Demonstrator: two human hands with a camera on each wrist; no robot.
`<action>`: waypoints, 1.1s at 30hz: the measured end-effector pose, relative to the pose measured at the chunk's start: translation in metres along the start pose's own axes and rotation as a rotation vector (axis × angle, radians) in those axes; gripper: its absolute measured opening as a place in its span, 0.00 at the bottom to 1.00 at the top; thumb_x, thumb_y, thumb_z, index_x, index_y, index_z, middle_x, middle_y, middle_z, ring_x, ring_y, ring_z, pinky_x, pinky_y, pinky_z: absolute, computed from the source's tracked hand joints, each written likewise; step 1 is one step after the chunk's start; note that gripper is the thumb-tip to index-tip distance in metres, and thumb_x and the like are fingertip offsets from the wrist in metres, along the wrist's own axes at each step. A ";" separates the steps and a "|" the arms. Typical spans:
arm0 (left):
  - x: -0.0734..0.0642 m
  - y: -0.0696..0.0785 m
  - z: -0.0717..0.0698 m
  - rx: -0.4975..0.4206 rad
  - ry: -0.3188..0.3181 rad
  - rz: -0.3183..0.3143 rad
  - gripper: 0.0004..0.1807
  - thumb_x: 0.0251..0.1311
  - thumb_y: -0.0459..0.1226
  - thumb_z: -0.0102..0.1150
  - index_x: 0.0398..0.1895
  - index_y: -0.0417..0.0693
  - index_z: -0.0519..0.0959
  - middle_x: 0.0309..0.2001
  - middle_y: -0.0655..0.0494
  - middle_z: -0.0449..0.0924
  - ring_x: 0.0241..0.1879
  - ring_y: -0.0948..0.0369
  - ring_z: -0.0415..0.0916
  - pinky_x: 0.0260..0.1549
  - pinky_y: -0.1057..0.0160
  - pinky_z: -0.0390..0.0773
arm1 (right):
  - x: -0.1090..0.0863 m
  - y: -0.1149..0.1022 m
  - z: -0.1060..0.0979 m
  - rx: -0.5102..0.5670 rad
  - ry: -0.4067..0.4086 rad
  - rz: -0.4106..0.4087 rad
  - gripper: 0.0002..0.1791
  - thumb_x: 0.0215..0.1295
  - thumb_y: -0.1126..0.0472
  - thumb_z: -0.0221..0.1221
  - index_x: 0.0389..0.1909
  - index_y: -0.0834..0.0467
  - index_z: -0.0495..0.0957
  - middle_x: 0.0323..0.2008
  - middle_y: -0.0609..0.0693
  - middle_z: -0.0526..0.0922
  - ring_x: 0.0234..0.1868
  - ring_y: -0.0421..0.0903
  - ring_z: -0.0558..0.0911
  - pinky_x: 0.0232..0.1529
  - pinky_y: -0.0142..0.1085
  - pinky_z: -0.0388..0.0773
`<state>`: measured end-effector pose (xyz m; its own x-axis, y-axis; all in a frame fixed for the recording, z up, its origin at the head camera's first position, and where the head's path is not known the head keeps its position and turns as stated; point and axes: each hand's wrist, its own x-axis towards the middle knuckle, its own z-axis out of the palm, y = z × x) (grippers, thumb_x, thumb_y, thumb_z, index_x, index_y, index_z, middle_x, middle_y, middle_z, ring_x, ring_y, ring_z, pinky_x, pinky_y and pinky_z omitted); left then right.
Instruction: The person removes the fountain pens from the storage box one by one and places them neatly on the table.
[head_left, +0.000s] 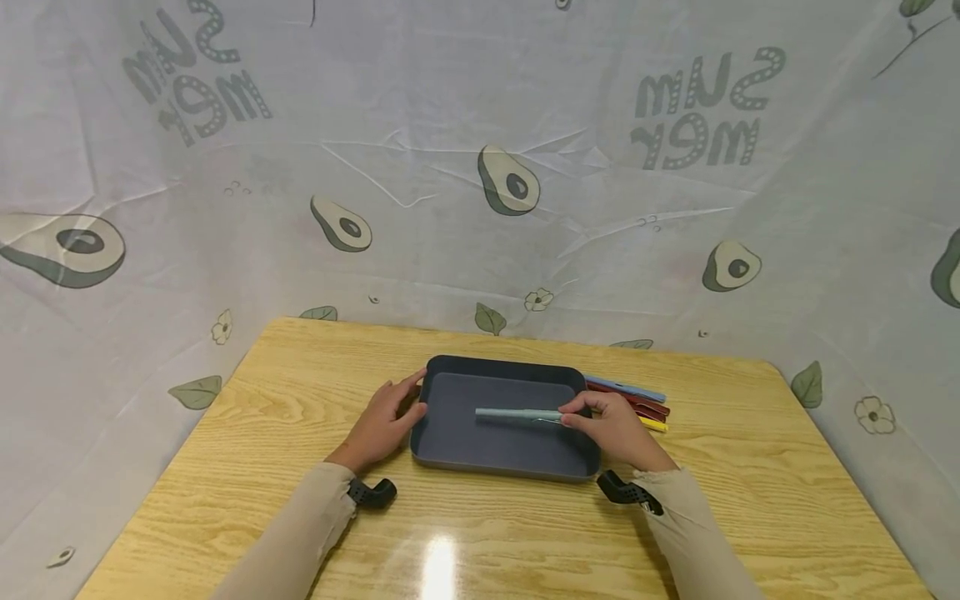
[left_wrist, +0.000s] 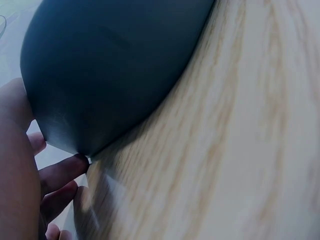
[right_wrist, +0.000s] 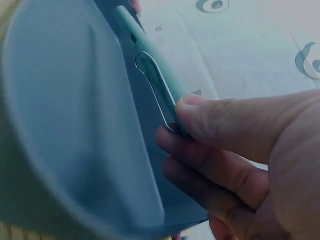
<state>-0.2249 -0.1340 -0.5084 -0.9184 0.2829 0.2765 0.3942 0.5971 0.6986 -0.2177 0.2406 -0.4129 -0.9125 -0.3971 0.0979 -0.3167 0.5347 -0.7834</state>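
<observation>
A pale teal pen (head_left: 517, 413) with a wire clip is pinched at one end between the thumb and fingers of my right hand (head_left: 611, 425). It points leftward over the dark grey tray (head_left: 480, 467), and the right wrist view shows the pen (right_wrist: 160, 75) slanting up past the tray's wall (right_wrist: 30, 140). My left hand (head_left: 382, 423) rests against the tray's left side, thumb and forefinger spread along the rim. In the left wrist view its fingers (left_wrist: 65, 172) touch the tray's outer wall (left_wrist: 110, 75) near the bottom edge.
Right of the tray, partly behind my right hand, lie several pens: a blue pen (head_left: 630, 390), dark red pens (head_left: 651, 407) and a yellow pen (head_left: 655, 425). They rest on the wooden table (head_left: 487, 533). A printed cloth (head_left: 420, 275) hangs behind the table.
</observation>
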 end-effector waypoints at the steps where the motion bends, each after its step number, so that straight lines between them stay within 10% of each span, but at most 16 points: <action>1: -0.001 0.001 0.000 0.000 0.001 0.005 0.32 0.69 0.47 0.49 0.74 0.56 0.56 0.64 0.50 0.69 0.63 0.54 0.67 0.71 0.47 0.41 | 0.000 0.001 0.000 0.007 -0.003 0.005 0.04 0.61 0.64 0.62 0.35 0.60 0.84 0.43 0.55 0.84 0.47 0.55 0.79 0.40 0.36 0.79; 33: 0.001 -0.002 0.001 0.007 0.016 0.001 0.31 0.69 0.47 0.50 0.74 0.58 0.56 0.63 0.52 0.71 0.62 0.55 0.68 0.71 0.47 0.42 | 0.010 0.049 0.004 0.096 0.021 -0.025 0.06 0.61 0.51 0.62 0.36 0.47 0.84 0.40 0.45 0.83 0.43 0.45 0.79 0.35 0.38 0.80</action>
<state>-0.2263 -0.1339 -0.5105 -0.9184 0.2712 0.2881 0.3954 0.6021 0.6936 -0.2415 0.2598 -0.4533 -0.9102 -0.3931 0.1304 -0.3143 0.4505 -0.8356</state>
